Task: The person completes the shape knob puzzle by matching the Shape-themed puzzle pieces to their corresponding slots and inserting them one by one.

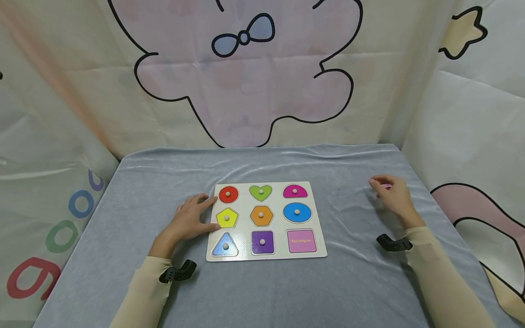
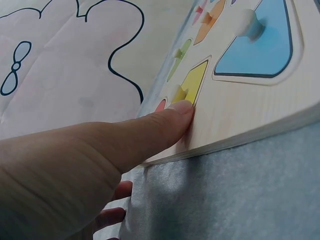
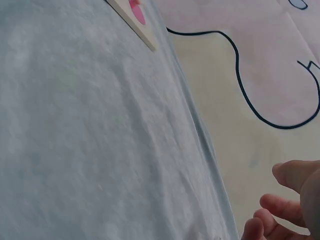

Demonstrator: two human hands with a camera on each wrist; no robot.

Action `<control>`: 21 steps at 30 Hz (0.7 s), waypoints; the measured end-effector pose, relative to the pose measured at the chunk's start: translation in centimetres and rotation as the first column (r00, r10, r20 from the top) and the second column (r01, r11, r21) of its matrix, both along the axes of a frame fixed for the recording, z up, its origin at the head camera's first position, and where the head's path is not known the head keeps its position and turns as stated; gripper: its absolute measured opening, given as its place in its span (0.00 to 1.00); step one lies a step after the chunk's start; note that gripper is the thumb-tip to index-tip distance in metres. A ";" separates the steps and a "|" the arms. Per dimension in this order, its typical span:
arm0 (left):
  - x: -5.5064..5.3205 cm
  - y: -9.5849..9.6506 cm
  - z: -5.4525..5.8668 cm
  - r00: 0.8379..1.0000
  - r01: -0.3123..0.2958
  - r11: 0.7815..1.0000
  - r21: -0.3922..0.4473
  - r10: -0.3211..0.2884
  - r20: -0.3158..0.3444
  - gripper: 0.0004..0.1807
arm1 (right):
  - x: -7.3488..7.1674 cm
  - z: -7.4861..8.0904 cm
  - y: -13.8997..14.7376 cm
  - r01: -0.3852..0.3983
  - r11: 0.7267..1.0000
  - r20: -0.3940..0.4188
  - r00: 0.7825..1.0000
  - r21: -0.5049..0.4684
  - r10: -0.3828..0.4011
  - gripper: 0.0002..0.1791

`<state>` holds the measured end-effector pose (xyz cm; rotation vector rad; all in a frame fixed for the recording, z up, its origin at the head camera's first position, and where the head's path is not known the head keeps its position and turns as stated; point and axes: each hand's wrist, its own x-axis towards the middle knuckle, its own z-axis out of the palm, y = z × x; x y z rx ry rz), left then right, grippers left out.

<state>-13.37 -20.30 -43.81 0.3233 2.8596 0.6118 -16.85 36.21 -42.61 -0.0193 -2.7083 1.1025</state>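
A white wooden knob puzzle board lies on the cloth with coloured shapes in it. My left hand rests at its left side. Close to the yellow pentagon, the straight thumb presses on the board's face, and the index fingertip touches the left edge. Off to the right, my right hand is raised over the cloth and holds a small pink puzzle piece, mostly hidden by the fingers. The right wrist view shows curled fingers but not the piece. At the board's lower right, the pink rectangular recess bears a printed word and no knob.
Grey-blue cloth covers the table, with soft wrinkles on the right. A printed curtain hangs behind the far edge, with more hanging fabric at both sides. Each wrist wears a black band.
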 end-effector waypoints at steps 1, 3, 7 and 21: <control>0.0 0.0 0.0 1.000 -0.002 1.000 0.001 0.002 0.001 0.48 | 0.0 0.1 0.4 0.011 1.000 0.016 1.000 -0.012 -0.011 0.22; 0.0 0.0 0.0 1.000 -0.005 1.000 0.002 0.005 0.002 0.48 | -0.1 0.2 1.1 0.026 0.999 0.039 0.999 -0.033 -0.025 0.23; 0.1 0.0 0.0 1.000 -0.006 1.000 0.003 0.006 0.003 0.48 | -0.3 0.2 2.4 0.048 0.998 0.085 0.995 -0.051 -0.044 0.25; 0.1 0.0 0.0 1.000 -0.003 1.000 0.001 0.003 -0.002 0.47 | -0.9 -0.3 4.7 0.108 0.990 0.227 0.966 0.094 -0.127 0.29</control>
